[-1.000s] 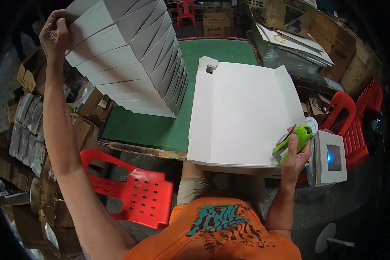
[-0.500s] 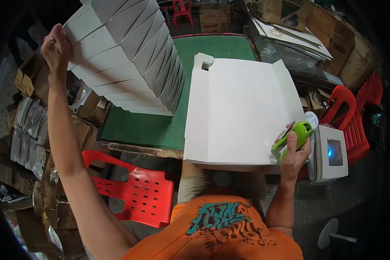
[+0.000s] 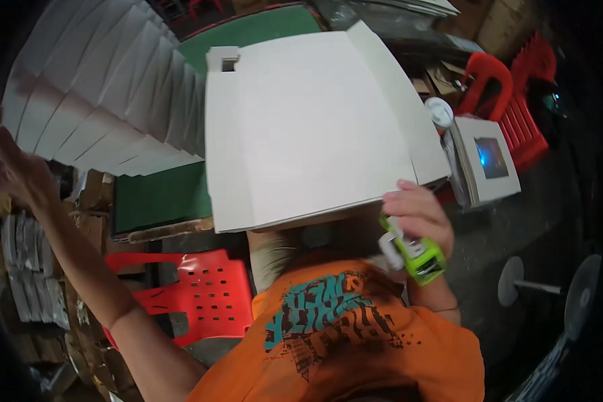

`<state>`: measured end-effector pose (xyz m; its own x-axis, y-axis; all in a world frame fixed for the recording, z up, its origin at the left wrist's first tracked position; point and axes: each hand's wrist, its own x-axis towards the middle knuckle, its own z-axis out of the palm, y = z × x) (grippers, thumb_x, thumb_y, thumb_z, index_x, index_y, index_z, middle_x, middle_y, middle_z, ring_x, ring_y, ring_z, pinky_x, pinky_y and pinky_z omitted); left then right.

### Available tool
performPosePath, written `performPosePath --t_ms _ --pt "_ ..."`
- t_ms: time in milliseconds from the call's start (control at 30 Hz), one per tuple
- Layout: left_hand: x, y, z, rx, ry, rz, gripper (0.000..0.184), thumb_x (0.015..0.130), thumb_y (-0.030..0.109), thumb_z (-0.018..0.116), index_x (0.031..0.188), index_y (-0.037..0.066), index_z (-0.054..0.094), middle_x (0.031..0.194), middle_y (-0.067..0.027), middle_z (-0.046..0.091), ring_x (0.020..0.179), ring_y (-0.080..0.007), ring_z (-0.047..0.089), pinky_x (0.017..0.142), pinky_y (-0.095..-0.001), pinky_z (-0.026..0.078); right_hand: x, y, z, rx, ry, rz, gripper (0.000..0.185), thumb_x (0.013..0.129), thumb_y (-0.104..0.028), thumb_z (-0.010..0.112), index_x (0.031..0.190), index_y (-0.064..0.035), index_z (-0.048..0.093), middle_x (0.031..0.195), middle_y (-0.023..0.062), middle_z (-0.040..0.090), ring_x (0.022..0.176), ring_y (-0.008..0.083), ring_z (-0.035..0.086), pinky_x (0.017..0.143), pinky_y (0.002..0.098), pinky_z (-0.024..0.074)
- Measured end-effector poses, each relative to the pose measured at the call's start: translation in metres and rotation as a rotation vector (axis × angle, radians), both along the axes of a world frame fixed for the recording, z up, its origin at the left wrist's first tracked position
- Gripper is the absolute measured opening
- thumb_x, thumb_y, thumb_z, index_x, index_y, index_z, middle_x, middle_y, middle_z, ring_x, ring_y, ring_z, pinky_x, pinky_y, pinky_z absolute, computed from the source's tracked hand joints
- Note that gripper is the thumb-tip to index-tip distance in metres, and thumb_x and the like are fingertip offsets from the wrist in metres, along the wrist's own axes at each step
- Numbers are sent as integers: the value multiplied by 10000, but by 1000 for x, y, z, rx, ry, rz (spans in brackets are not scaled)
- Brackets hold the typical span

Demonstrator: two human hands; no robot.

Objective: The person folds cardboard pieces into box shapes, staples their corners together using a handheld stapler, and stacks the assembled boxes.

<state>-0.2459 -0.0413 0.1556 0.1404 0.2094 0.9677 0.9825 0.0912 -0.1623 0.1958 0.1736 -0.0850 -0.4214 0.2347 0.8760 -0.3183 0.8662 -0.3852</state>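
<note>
A tall stack of folded white boxes [image 3: 114,87] rises on the left, blurred by motion. My left hand [image 3: 17,167] is at its outer left side with the fingers apart; whether it touches the stack is unclear. In front of me lies a large flat white cardboard box [image 3: 315,127] with side flaps and a small folded corner at the far left. My right hand [image 3: 419,211] holds a lime-green hand tool [image 3: 425,261] with white parts, its exact kind unclear. The fingers of that hand reach the near right edge of the white box.
A green-topped table [image 3: 161,201] bears the boxes. To its left stands a red plastic chair [image 3: 214,288]. A round white object [image 3: 439,112] and a white box with a dark window [image 3: 489,161] are on the right, near stacked red chairs [image 3: 519,120].
My left hand has moved down and opened beside the stack. My right hand has drawn nearer to me and turned, with the green tool now pointing down. The view has shifted.
</note>
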Motion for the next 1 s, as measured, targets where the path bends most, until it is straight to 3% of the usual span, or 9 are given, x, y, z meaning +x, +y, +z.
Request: performPosePath --t_ms 67,100,167,233,433,667,767,867,1000 --pt "65 38 -41 -399 -36 -224 752 1067 600 430 1333 -80 611 1323 -209 668 1241 -349 653 1117 -489 479 3 -13 -17 44 -87 -37 349 925 -305 786 1121 -81 604 1179 179 734 1094 367 728 1021 535 558" --pt "117 60 -61 -662 -88 -370 673 854 457 777 1269 -57 650 1294 -216 688 1268 -352 629 1100 -470 473 3 -22 -21 37 -116 -51 346 907 -276 792 1125 -83 605 1241 184 720 1161 374 708 1043 515 552" --pt "161 81 -97 -1060 -78 -303 800 822 545 807 1374 2 605 1485 -297 519 1418 -456 490 1166 -523 403 3 -28 -39 112 -159 -132 355 915 -298 776 1130 -75 602 1295 194 704 1215 385 688 1105 496 507" --pt "178 105 -131 -1165 -70 -377 853 806 580 809 1417 32 578 1522 -315 464 1417 -496 466 1166 -530 398 5 -28 -50 169 -203 -173 315 941 -276 740 1125 -63 600 1319 201 697 1238 385 679 1146 489 468" --pt "188 129 -149 -1284 -198 -405 896 786 576 822 1452 43 546 1522 -320 462 1403 -502 471 1152 -531 406 4 -32 -53 200 -215 -245 202 993 -230 643 1113 -70 613 1299 177 722 1244 328 689 1175 465 411" --pt "186 131 -145 -1326 -233 -420 733 785 439 829 1340 5 627 1342 -286 620 1230 -459 619 1033 -483 510 0 -27 -57 221 -187 -262 176 978 -209 650 1104 -89 624 1285 134 737 1203 270 715 937 341 461" --pt "183 142 -125 -1573 -478 -340 694 793 414 822 1309 -13 641 1325 -284 640 1201 -455 645 1001 -479 538 1 -24 -56 205 -176 -243 168 977 -202 647 1098 -88 627 1279 132 739 1195 266 719 876 323 454" --pt "185 143 -117 -1498 -478 -331 707 789 441 830 1297 -18 653 1362 -295 624 1181 -453 657 988 -484 545 1 -23 -54 211 -179 -239 172 974 -203 650 1097 -85 627 1276 134 739 1193 265 720 861 320 456" --pt "187 137 -142 -1275 -133 -418 739 773 483 847 1281 -23 665 1370 -303 621 1137 -439 674 958 -472 555 4 -23 -55 229 -187 -242 200 972 -219 666 1112 -84 620 1276 145 734 1195 285 717 862 330 467"
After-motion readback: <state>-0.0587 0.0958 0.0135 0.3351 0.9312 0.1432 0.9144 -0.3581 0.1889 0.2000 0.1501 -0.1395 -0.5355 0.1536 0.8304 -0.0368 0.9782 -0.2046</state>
